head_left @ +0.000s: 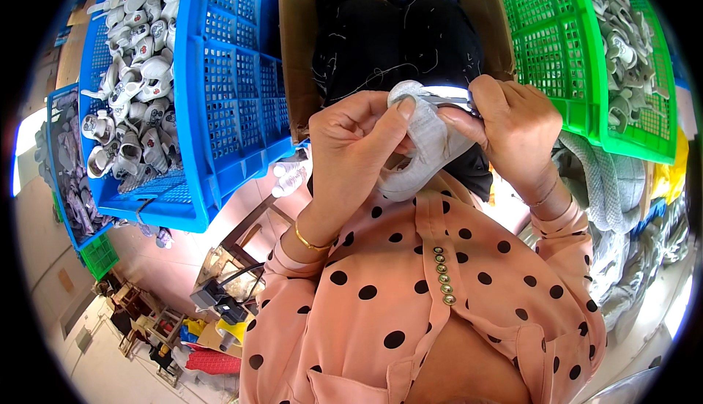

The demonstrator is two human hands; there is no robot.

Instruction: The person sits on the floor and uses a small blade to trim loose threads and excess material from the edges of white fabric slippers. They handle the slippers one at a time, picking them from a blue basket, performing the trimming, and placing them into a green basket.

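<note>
The person's left hand (pixel 355 144) pinches a pale, fabric-like shoe upper (pixel 432 137) between thumb and fingers; the right hand (pixel 516 126) is clamped around a slim metal tool (pixel 448 99), apparently snips, at the upper's far edge. The upper is in front of the person's chest, its long axis running roughly away from the body, its rounded end pointing back toward the dotted shirt (pixel 395 257); toe or heel, I cannot tell. This looks like edge trimming, which calls for a firm pinch, with the left thumb clear of the blade. Beyond the upper is black fabric (pixel 399 42) strewn with threads; left of it, a blue crate (pixel 238 75) of similar pieces; right of it, a green crate (pixel 549 38).
</note>
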